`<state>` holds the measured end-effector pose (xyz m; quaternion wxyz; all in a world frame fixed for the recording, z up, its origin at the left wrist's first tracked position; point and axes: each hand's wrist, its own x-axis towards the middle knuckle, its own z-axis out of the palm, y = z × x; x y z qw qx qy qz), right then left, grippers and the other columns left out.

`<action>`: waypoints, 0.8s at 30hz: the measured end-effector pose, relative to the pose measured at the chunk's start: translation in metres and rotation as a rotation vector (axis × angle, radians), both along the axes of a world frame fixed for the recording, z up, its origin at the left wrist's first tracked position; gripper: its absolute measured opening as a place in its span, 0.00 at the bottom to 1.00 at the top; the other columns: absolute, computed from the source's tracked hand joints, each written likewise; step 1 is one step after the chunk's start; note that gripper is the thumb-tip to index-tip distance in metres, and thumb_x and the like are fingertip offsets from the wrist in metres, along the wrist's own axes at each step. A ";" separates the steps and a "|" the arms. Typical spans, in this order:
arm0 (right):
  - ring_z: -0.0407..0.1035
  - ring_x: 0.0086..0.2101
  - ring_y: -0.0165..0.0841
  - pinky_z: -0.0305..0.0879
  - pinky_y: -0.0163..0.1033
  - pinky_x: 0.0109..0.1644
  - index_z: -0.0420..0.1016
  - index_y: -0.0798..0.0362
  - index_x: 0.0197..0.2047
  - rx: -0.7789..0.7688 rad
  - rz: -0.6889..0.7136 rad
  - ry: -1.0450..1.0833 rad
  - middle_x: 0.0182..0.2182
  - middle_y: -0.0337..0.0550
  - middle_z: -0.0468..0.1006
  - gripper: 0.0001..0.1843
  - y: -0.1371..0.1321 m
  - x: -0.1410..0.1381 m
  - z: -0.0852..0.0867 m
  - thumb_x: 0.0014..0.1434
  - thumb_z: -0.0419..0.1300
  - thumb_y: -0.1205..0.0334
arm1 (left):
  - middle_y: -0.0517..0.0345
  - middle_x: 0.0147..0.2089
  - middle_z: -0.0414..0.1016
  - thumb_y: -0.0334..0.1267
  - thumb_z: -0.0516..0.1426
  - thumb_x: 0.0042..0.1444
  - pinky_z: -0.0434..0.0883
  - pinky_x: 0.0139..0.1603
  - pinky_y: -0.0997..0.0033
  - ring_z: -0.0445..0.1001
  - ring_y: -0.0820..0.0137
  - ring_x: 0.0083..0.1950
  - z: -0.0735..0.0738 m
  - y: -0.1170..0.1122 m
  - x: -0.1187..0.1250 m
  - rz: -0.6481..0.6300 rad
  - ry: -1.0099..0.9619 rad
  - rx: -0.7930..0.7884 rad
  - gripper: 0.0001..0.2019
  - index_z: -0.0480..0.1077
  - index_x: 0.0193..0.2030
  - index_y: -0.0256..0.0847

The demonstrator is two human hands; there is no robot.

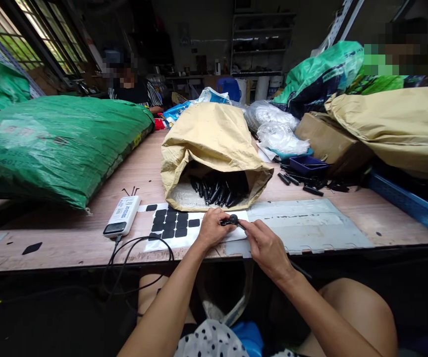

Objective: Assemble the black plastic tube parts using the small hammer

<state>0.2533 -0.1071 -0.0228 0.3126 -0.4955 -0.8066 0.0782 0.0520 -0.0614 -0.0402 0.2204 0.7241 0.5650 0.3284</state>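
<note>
My left hand [212,229] is closed on a small black part with a round end [233,218], just in front of the paper bag. Beside it, my right hand [266,248] is pinched shut, its fingertips meeting the black part from the right. A thin dark piece shows between those fingertips, too small to name. The brown paper bag [210,129] lies with its mouth towards me, and several black pen-shaped pieces [217,192] are inside. Under my left hand is a white sheet with black rounded-square stickers [170,221]. To the right lies a grey translucent mat [310,225].
A white power bank [123,214] with a black cable [139,239] lies left. A large green sack [58,144] fills the left side. At right are loose black pieces [312,190], a purple tray [308,164], a cardboard box [329,141] and a blue crate [409,201]. Two people sit beyond.
</note>
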 end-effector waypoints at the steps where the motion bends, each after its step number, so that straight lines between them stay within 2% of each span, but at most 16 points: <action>1: 0.72 0.39 0.34 0.68 0.35 0.42 0.73 0.47 0.63 0.000 -0.007 -0.011 0.37 0.43 0.75 0.23 0.000 0.001 -0.001 0.70 0.47 0.66 | 0.58 0.36 0.76 0.40 0.69 0.51 0.65 0.49 0.63 0.69 0.63 0.45 0.000 0.000 0.000 0.001 -0.002 0.001 0.05 0.81 0.36 0.46; 5: 0.72 0.41 0.34 0.68 0.36 0.47 0.72 0.47 0.63 0.053 -0.071 0.061 0.39 0.44 0.76 0.23 0.000 0.008 -0.001 0.70 0.48 0.66 | 0.59 0.35 0.76 0.38 0.69 0.51 0.65 0.50 0.63 0.70 0.63 0.46 -0.002 0.001 0.000 -0.005 -0.018 0.014 0.07 0.82 0.38 0.46; 10: 0.72 0.39 0.34 0.68 0.36 0.44 0.73 0.47 0.62 0.012 -0.048 0.025 0.38 0.43 0.76 0.21 -0.001 0.011 -0.004 0.71 0.48 0.64 | 0.59 0.36 0.77 0.38 0.69 0.50 0.66 0.51 0.62 0.70 0.62 0.46 -0.003 0.001 0.001 0.006 -0.025 0.018 0.07 0.81 0.38 0.46; 12: 0.73 0.41 0.34 0.68 0.36 0.45 0.74 0.47 0.61 0.023 -0.087 0.033 0.39 0.43 0.77 0.21 0.002 0.015 -0.004 0.71 0.48 0.63 | 0.58 0.37 0.78 0.38 0.68 0.50 0.66 0.51 0.61 0.70 0.62 0.47 -0.002 0.000 0.001 0.005 -0.020 0.023 0.07 0.81 0.37 0.45; 17: 0.71 0.42 0.35 0.65 0.38 0.45 0.75 0.47 0.59 0.109 -0.218 -0.060 0.40 0.43 0.77 0.20 0.025 0.035 -0.006 0.69 0.51 0.64 | 0.58 0.38 0.77 0.35 0.66 0.47 0.67 0.52 0.60 0.71 0.60 0.48 0.001 -0.001 0.001 0.005 0.009 0.004 0.10 0.79 0.38 0.46; 21: 0.67 0.41 0.36 0.61 0.39 0.45 0.78 0.48 0.55 0.145 -0.215 -0.239 0.37 0.44 0.75 0.18 0.049 0.054 -0.014 0.67 0.53 0.66 | 0.58 0.38 0.77 0.34 0.66 0.46 0.67 0.51 0.60 0.71 0.59 0.47 0.002 -0.001 0.000 0.002 0.016 -0.007 0.11 0.78 0.39 0.46; 24: 0.65 0.40 0.36 0.59 0.39 0.45 0.79 0.48 0.53 0.149 -0.225 -0.282 0.37 0.44 0.74 0.17 0.059 0.059 -0.022 0.67 0.53 0.66 | 0.59 0.38 0.77 0.34 0.66 0.46 0.67 0.51 0.59 0.70 0.60 0.47 0.002 -0.002 0.000 0.002 0.019 -0.009 0.10 0.78 0.38 0.45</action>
